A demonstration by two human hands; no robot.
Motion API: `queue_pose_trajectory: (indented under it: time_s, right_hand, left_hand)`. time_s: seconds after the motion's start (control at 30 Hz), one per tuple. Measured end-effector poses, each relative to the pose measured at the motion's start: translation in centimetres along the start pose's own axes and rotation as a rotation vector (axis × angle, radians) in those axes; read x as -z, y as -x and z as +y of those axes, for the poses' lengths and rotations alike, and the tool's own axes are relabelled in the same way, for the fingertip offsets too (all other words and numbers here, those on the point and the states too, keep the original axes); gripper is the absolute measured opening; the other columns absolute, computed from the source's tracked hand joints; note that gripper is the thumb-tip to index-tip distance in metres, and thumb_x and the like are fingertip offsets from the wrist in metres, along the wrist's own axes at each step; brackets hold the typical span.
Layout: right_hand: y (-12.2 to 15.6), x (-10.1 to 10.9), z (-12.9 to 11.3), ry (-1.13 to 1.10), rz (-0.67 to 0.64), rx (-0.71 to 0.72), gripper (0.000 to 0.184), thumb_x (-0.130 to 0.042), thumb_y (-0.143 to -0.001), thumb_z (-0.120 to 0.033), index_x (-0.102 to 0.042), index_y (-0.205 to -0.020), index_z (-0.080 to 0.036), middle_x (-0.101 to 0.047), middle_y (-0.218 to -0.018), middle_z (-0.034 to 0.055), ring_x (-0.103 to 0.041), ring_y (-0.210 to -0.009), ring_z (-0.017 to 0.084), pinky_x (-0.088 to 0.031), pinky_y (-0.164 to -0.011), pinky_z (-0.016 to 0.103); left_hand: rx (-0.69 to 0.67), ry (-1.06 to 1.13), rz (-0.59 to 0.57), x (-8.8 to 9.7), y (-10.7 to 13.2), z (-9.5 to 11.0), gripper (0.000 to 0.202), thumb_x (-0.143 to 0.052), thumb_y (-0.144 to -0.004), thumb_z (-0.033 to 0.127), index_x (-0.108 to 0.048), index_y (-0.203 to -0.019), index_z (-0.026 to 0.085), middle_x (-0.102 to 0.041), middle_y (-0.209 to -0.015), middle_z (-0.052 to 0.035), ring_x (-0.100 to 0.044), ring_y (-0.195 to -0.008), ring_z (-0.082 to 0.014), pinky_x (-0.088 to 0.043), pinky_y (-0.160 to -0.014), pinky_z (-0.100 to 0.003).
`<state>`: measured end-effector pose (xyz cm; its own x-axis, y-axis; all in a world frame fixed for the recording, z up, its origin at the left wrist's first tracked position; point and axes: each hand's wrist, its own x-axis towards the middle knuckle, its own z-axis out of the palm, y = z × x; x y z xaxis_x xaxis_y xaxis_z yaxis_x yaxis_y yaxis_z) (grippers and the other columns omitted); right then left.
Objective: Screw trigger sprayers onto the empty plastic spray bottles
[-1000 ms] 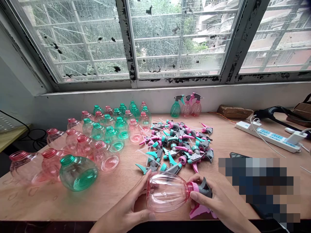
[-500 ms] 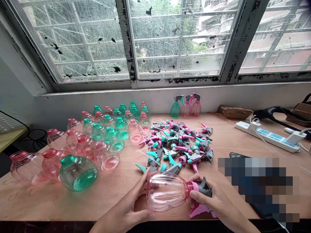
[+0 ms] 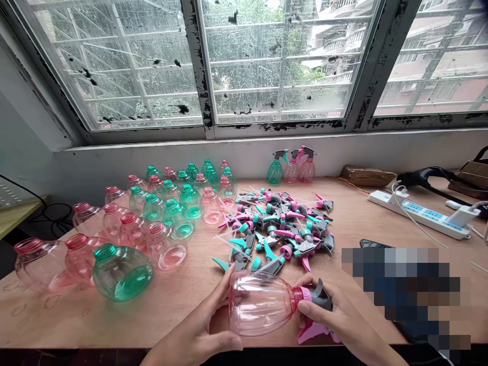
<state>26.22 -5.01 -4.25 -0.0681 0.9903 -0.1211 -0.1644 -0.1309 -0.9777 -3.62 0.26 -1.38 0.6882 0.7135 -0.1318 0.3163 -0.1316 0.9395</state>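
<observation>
A clear pink spray bottle [image 3: 263, 302] lies on its side between my hands, close to the table's front edge. Its base points left, and a grey and pink spray head [image 3: 319, 300] sits on its neck at the right. My right hand [image 3: 328, 310] is closed around the pink collar, thumb on the near side. Around the base curves my left hand [image 3: 209, 320], its thumb and fingers touching or almost touching the bottle's end. The pink trigger hangs below my right hand. Just beyond the bottle spreads a pile of loose spray heads [image 3: 282, 223] in grey, pink and teal.
Rows of pink and green bottles without heads [image 3: 124, 272] stand at the left. Three bottles with spray heads [image 3: 292, 170] stand by the wall. At the right are a white power strip [image 3: 423, 213] with cables, a brown package [image 3: 368, 175] and a pixelated area.
The left hand's thumb has moved slightly down and away from the bottle's base. The bottle's base end has dipped a little. My right hand keeps its hold at the collar.
</observation>
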Motion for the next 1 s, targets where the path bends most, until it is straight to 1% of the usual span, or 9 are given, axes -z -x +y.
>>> queue_pose_trajectory:
  time_s: [0.13, 0.23, 0.37, 0.47, 0.57, 0.63, 0.73, 0.9, 1.0]
  right_hand:
    - [0.02, 0.04, 0.01, 0.003, -0.004, 0.015, 0.035, -0.082, -0.077, -0.045, -0.066, -0.094, -0.018, -0.075, -0.063, -0.0001, -0.071, -0.060, 0.020, -0.054, -0.059, 0.028]
    - [0.03, -0.04, 0.00, 0.004, 0.011, 0.003, 0.037, -0.082, -0.076, -0.047, -0.066, -0.093, -0.019, -0.075, -0.062, -0.0008, -0.070, -0.058, 0.019, -0.054, -0.057, 0.027]
    - [0.09, -0.18, -0.07, 0.001, 0.027, -0.016, 0.039, -0.083, -0.075, -0.049, -0.065, -0.095, -0.020, -0.075, -0.060, -0.0014, -0.070, -0.057, 0.018, -0.054, -0.056, 0.025]
    - [0.14, -0.25, -0.11, 0.016, 0.040, -0.020, 0.041, -0.083, -0.073, -0.051, -0.065, -0.093, -0.020, -0.075, -0.059, -0.0018, -0.068, -0.055, 0.017, -0.053, -0.054, 0.023]
    - [0.18, -0.24, -0.09, 0.044, 0.063, -0.042, 0.042, -0.083, -0.072, -0.053, -0.065, -0.092, -0.020, -0.072, -0.058, -0.0031, -0.065, -0.053, 0.015, -0.048, -0.048, 0.020]
    - [0.17, -0.16, -0.04, 0.062, 0.071, -0.044, 0.043, -0.083, -0.072, -0.053, -0.065, -0.093, -0.020, -0.072, -0.058, -0.0030, -0.064, -0.053, 0.015, -0.043, -0.044, 0.019]
    - [0.09, -0.04, 0.03, 0.073, 0.078, -0.041, 0.044, -0.082, -0.072, -0.054, -0.065, -0.094, -0.019, -0.071, -0.057, -0.0028, -0.064, -0.051, 0.015, -0.040, -0.041, 0.018]
    - [0.02, -0.09, -0.03, 0.035, 0.043, -0.010, 0.043, -0.081, -0.075, -0.053, -0.064, -0.096, -0.019, -0.075, -0.059, -0.0011, -0.069, -0.054, 0.017, -0.047, -0.047, 0.021]
    - [0.09, -0.13, -0.12, 0.047, 0.040, -0.027, 0.043, -0.081, -0.075, -0.054, -0.064, -0.095, -0.019, -0.075, -0.059, -0.0007, -0.069, -0.054, 0.017, -0.048, -0.045, 0.021]
  left_hand:
    - [0.011, -0.026, -0.006, 0.10, -0.07, 0.00, 0.097, -0.072, -0.086, 0.046, -0.008, -0.158, 0.036, -0.022, -0.168, -0.0002, -0.021, -0.154, -0.0337, -0.017, -0.127, -0.050]
    - [-0.003, -0.022, -0.011, 0.01, -0.17, 0.07, 0.099, -0.072, -0.087, 0.039, -0.003, -0.157, 0.041, -0.017, -0.169, 0.0031, -0.021, -0.154, -0.0315, -0.023, -0.126, -0.047]
    - [-0.045, -0.042, 0.005, -0.07, -0.15, 0.16, 0.092, -0.068, -0.092, 0.031, -0.002, -0.155, 0.048, -0.008, -0.170, 0.0071, -0.018, -0.155, -0.0284, -0.019, -0.127, -0.046]
    - [-0.041, -0.020, -0.004, 0.03, -0.03, -0.05, 0.096, -0.071, -0.089, 0.038, -0.002, -0.156, 0.044, -0.012, -0.170, 0.0033, -0.021, -0.154, -0.0297, -0.018, -0.127, -0.048]
    - [-0.002, -0.025, 0.007, 0.22, 0.13, -0.46, 0.089, -0.065, -0.090, 0.051, -0.010, -0.158, 0.037, -0.014, -0.170, 0.0010, -0.015, -0.155, -0.0325, -0.015, -0.127, -0.050]
    - [0.012, -0.052, 0.019, 0.28, 0.20, -0.62, 0.084, -0.061, -0.091, 0.054, -0.015, -0.158, 0.035, -0.015, -0.169, 0.0014, -0.013, -0.156, -0.0329, -0.013, -0.127, -0.050]
    - [-0.002, -0.077, 0.010, 0.18, 0.21, -0.41, 0.088, -0.066, -0.089, 0.049, -0.012, -0.157, 0.038, -0.013, -0.170, 0.0030, -0.016, -0.155, -0.0321, -0.016, -0.127, -0.048]
    - [-0.009, -0.101, 0.030, -0.14, 0.12, 0.11, 0.086, -0.065, -0.093, 0.036, -0.007, -0.156, 0.045, -0.008, -0.170, 0.0064, -0.013, -0.156, -0.0289, -0.013, -0.128, -0.049]
    - [-0.014, -0.087, 0.027, -0.13, 0.08, 0.04, 0.090, -0.067, -0.091, 0.036, -0.006, -0.156, 0.044, -0.010, -0.170, 0.0054, -0.016, -0.156, -0.0301, -0.014, -0.128, -0.050]
